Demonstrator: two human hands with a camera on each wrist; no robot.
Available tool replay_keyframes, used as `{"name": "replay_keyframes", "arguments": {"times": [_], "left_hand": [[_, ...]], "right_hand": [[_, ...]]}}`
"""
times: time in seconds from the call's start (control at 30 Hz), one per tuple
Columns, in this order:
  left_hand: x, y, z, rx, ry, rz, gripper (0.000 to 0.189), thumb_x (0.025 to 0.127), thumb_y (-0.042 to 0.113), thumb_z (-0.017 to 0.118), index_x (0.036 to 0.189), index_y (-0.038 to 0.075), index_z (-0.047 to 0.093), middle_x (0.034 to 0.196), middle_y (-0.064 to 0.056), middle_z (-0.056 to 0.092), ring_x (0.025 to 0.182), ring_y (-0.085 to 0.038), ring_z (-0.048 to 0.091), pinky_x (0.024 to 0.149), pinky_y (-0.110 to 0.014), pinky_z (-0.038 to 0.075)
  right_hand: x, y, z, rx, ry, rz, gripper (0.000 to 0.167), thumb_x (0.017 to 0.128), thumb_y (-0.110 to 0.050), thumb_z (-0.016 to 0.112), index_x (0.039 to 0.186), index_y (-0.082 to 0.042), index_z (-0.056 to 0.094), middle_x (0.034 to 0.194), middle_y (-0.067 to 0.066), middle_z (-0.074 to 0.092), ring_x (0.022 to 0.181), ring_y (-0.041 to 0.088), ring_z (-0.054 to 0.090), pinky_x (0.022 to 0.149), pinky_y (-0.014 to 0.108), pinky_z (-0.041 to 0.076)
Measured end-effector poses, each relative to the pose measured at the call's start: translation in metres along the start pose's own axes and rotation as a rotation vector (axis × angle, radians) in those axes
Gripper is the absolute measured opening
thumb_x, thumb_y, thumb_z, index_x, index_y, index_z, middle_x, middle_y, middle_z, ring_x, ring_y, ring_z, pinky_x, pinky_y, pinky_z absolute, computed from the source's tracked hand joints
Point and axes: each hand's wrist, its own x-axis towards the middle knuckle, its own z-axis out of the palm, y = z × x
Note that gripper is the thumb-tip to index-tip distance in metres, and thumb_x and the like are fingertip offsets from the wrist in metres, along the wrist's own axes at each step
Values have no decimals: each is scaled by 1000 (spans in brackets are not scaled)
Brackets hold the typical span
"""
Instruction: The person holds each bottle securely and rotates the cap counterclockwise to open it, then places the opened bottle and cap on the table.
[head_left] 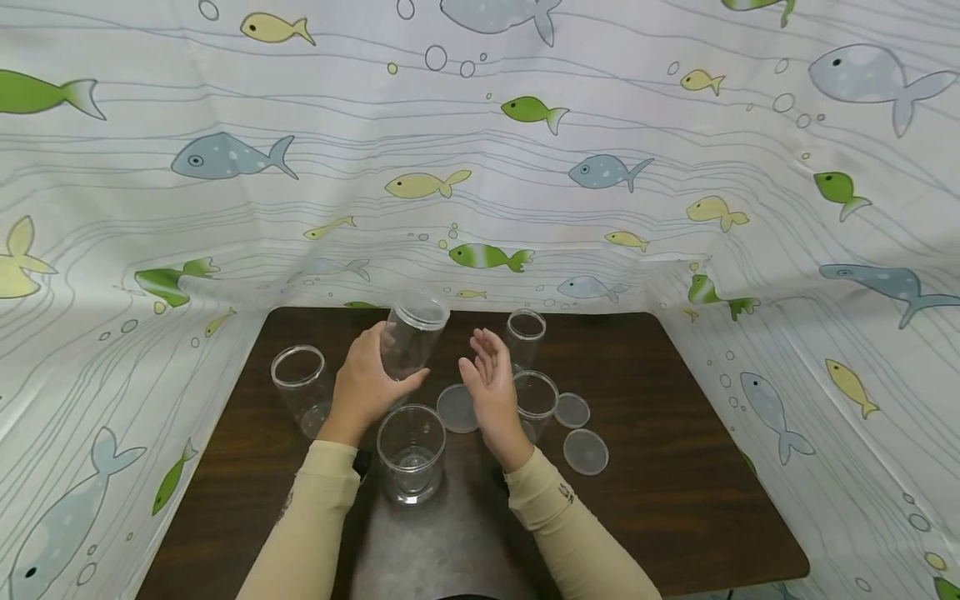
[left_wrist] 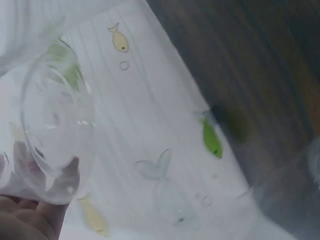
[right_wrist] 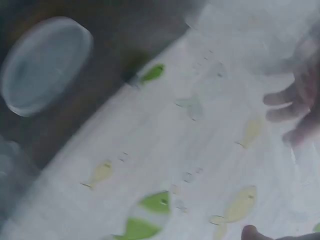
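My left hand grips a clear jar above the table, its fingers and thumb round the side. The jar leans to the right, and a whitish lid-like top covers its upper end. In the left wrist view the jar's round clear end shows close up. My right hand is raised right of that jar, apart from it, with extended, slightly bent fingers and nothing in them. Below and between the hands stands an open clear jar. A flat translucent lid lies left of my right hand.
Open clear jars stand at the left, behind my right hand and beside it. Two round lids, a small one and a larger one, lie on the brown table. A fish-patterned curtain surrounds the table.
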Motion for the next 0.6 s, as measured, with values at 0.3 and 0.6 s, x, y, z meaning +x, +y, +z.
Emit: {"name": "replay_keyframes", "arguments": {"times": [0.3,0.6], "left_hand": [[-11,17,-13,235,68,191,89,64,46,91,133,7,50,114,-14,59,88,-33,65,57,-51,55],[-23,16,-21,311,116,283,88,62,43,92,131,7,51,111,-13,63,90,-33,63,51,-48,54]], "right_hand": [[10,-21,22,61,-67,-107,93,94,-43,71,159,-3,17,163,18,24,152,27,23,122,46,19],[15,-21,38,150,-78,-15,87,93,-35,75,156,-1,24,152,18,40,137,28,46,111,37,41]]}}
